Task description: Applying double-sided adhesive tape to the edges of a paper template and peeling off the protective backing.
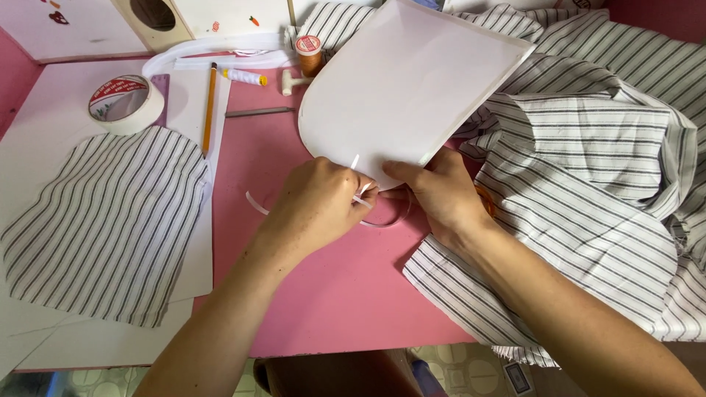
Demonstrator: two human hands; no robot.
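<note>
Largest in view, to the right of the fingers, a heap of striped fabric [596, 184] spreads over the pink surface [331, 294], and the right forearm lies across it. Well to the left of the fingers a cut striped piece [110, 220], rounded at its top, rests on white paper [44, 140]. Directly above the fingers lies the white panel [404, 81], a stiff sheet with one rounded end and a taped edge, its lower rim touching both hands. The right hand [441, 195] presses flat on that rim, fingers together and bearing down. The left hand [316, 202] has thumb and forefinger pinched shut on a thin white backing strip [362, 190] at the panel's edge; a loose curl of the strip trails on the surface just below and beside the fingers. Peeling this well probably calls for drawing the strip low and along the rim in a steady pull, while the pressing hand stays close to the lifting point so the panel neither shifts nor buckles. Farther up and left of the fingers sit a roll of tape [125, 103], a pencil [209, 106], and a spool of brown thread [309, 53].
</note>
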